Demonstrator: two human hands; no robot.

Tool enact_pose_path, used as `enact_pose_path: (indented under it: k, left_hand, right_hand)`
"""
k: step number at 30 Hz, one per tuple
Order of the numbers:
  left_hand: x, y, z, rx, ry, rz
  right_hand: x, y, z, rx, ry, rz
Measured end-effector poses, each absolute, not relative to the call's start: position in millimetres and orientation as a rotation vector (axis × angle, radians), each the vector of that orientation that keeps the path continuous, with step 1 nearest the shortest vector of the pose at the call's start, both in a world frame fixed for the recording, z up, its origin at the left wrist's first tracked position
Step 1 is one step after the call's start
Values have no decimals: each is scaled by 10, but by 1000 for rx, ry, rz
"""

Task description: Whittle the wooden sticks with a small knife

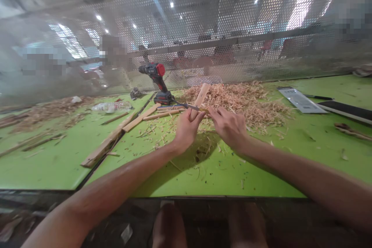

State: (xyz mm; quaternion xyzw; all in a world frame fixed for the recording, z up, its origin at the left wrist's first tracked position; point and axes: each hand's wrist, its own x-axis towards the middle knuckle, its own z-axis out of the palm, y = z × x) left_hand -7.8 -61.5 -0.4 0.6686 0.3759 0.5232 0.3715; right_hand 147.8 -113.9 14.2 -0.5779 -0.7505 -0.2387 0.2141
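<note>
My left hand (pixel 186 130) is closed around a flat, pale wood strip (pixel 202 95), whose upper end points up and away from me. My right hand (pixel 229 126) grips a slim carving knife (pixel 192 106) by its yellowish handle. The dark, narrow blade points left and lies across the wood strip just above my left thumb. Both hands meet over the green table (pixel 186 182), thumbs close together. Fingers hide the lower end of the strip and part of the handle. Behind the hands spreads a heap of curled wood shavings (pixel 247 99).
A red-and-black cordless drill (pixel 159 83) stands upright beyond my left hand. Wood strips (pixel 141 118) and a longer wooden bar (pixel 104 145) lie to the left. A clear plastic bottle (pixel 112 106) is farther back. At right are a flat package (pixel 302 100) and a black-topped bar (pixel 348 110). A perforated screen (pixel 186 54) borders the back.
</note>
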Motion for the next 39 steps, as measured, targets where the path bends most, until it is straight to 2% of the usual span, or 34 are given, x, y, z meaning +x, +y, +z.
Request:
enact_pose_path:
  k: [5, 10, 15, 30, 39]
  left_hand:
    - [-55, -611, 10, 1647, 949, 1312]
    - [-84, -573, 53, 1517, 656, 1125]
    - [-130, -586, 103, 1433, 513, 976]
    - [-197, -553, 148, 1515, 521, 867]
    - [-187, -532, 135, 1763, 691, 997]
  right_hand:
    - [1511, -1095, 160, -1563, -2065, -606]
    - [1653, -1027, 145, -1399, -2152, -581]
    - [1698, -1016, 166, -1439, -2142, -549]
    - [1700, -1050, 228, -1450, -2180, -540]
    - [1653, -1105, 228, -1507, -2169, -472]
